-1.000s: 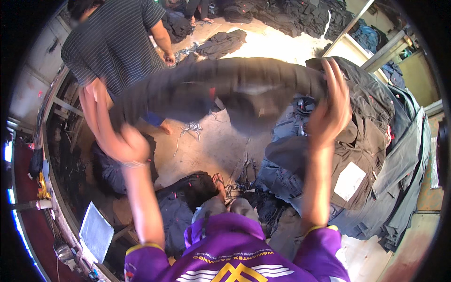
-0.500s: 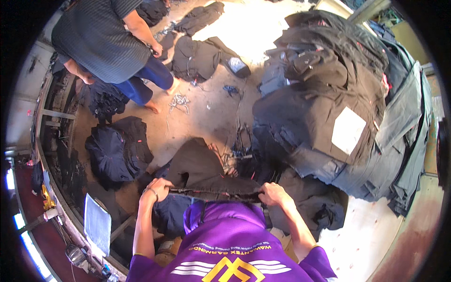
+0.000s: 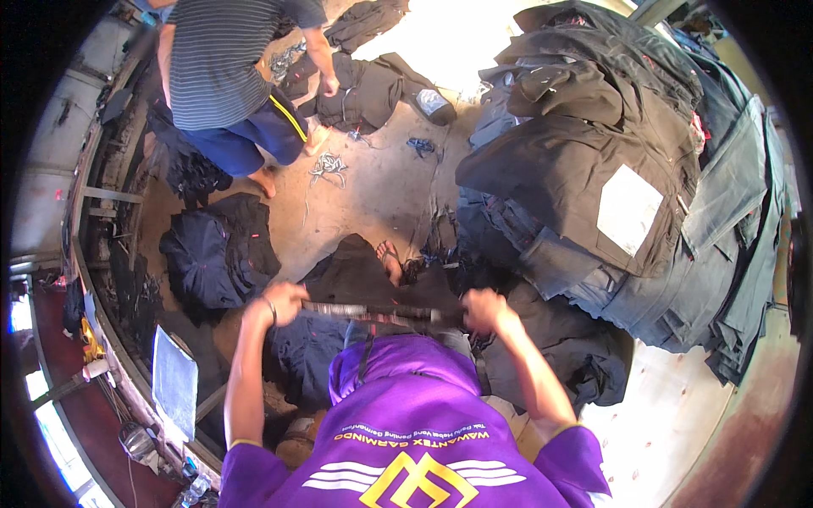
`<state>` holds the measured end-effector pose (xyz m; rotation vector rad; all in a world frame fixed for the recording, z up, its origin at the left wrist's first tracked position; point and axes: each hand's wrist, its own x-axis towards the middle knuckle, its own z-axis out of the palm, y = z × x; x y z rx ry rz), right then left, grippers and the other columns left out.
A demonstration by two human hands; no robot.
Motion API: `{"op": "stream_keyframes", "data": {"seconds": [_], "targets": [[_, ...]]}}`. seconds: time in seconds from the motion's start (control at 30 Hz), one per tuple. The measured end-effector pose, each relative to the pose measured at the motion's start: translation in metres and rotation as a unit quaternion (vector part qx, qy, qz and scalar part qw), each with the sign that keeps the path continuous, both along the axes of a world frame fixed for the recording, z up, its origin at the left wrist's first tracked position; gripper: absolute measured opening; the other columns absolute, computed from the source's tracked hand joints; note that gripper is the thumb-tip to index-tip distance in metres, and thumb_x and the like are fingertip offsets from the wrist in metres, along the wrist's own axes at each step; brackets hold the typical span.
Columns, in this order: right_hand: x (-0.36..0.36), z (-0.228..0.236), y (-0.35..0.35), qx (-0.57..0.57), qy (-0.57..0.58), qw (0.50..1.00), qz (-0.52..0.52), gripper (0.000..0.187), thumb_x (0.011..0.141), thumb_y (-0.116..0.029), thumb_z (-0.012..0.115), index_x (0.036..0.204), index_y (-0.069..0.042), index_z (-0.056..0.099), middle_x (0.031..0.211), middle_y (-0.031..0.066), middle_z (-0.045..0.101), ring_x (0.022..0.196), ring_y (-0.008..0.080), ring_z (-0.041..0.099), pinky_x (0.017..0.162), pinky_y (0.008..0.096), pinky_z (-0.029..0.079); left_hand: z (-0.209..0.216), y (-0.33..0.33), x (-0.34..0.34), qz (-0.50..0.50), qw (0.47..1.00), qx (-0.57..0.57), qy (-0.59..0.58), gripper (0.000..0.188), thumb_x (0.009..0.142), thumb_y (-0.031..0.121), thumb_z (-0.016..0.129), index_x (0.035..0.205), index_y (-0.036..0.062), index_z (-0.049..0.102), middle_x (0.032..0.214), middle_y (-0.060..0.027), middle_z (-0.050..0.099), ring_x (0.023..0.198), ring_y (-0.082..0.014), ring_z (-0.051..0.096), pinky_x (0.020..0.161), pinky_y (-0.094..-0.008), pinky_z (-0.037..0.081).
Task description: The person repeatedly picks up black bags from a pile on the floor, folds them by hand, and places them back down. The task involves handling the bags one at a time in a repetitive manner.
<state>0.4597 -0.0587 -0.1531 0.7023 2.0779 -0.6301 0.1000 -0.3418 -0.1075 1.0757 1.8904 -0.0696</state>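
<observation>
A black garment [image 3: 373, 314] is stretched sideways in front of me, its long edge pulled straight between my two hands. One end is in my left hand [image 3: 285, 303], fingers closed around the cloth. My right hand [image 3: 488, 311], slightly blurred, grips the other end the same way. Black cloth [image 3: 339, 269] lies just beyond the stretched edge, and whether it belongs to the same garment I cannot tell. Near the middle, a foot [image 3: 389, 261] in a dark sandal shows past the cloth.
Dark garments [image 3: 584, 169] make a tall pile on the right, with a white sheet [image 3: 630, 212] on it. Bundled dark cloth [image 3: 222, 250] lies at left. A co-worker [image 3: 229, 76] in a striped shirt stands far left. White cord [image 3: 328, 169] lies tangled on the floor.
Both hands have lifted slightly away from my body, with the garment's edge still stretched between them. The co-worker has shifted right and turned. The sandalled foot shows more fully.
</observation>
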Motion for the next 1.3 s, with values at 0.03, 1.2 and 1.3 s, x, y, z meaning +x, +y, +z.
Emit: {"op": "stream_keyframes", "data": {"seconds": [0.03, 1.2, 1.3], "targets": [[-0.025, 0.007, 0.022, 0.063, 0.048, 0.997, -0.013, 0.027, 0.083, -0.013, 0.061, 0.105, 0.001, 0.071, 0.108, 0.0255, 0.072, 0.105, 0.041, 0.071, 0.092, 0.0521, 0.058, 0.013, 0.025, -0.016, -0.003, 0.999, 0.011, 0.038, 0.032, 0.087, 0.015, 0.055, 0.112, 0.0109, 0.075, 0.113, -0.0222, 0.071, 0.108, -0.038, 0.068, 0.097, -0.0442, 0.053], [-0.008, 0.078, -0.054, -0.071, 0.305, 0.939, -0.138, 0.075, 0.086, -0.018, 0.07, 0.155, -0.023, 0.04, 0.075, 0.0218, 0.069, 0.07, 0.039, 0.07, 0.068, 0.0524, 0.057, 0.174, 0.155, 0.11, -0.076, 0.959, 0.266, -0.06, 0.042, 0.08, 0.014, 0.076, 0.12, 0.0036, 0.07, 0.12, -0.0175, 0.066, 0.121, -0.0327, 0.06, 0.105, -0.0397, 0.045], [0.073, 0.124, -0.032, -0.012, 0.37, 0.896, -0.247, 0.077, 0.085, -0.01, 0.074, 0.154, -0.027, 0.043, 0.088, 0.0213, 0.071, 0.073, 0.0418, 0.068, 0.067, 0.05, 0.055, 0.201, 0.194, 0.109, -0.232, 0.865, 0.35, -0.275, 0.101, 0.07, 0.051, 0.09, 0.148, 0.001, 0.05, 0.156, -0.0212, 0.041, 0.146, -0.0345, 0.039, 0.118, -0.0456, 0.031]]}}
